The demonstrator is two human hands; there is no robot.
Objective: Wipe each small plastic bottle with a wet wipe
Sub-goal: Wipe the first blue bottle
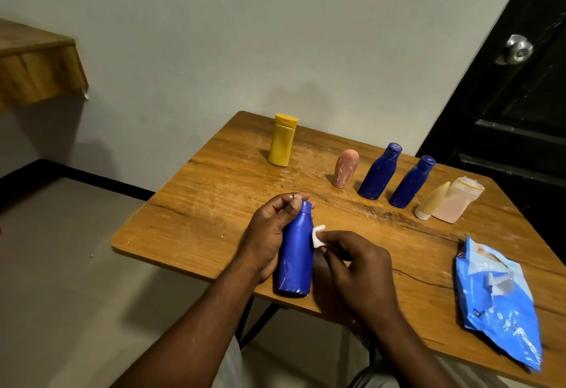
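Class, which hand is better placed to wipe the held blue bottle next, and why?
Right hand: it pinches the wet wipe beside the blue bottle, while the left hand grips that bottle.

The light is dim and warm, and the wall [214, 35] looks flat and grey. A short soft shadow lies left of the yellow bottle [281, 142] on the surface [214, 191], so light falls from the upper right. The door knob [517, 49] shows a small glare. Focus is soft throughout, and the wide lens tilts and bends lines near the edges.
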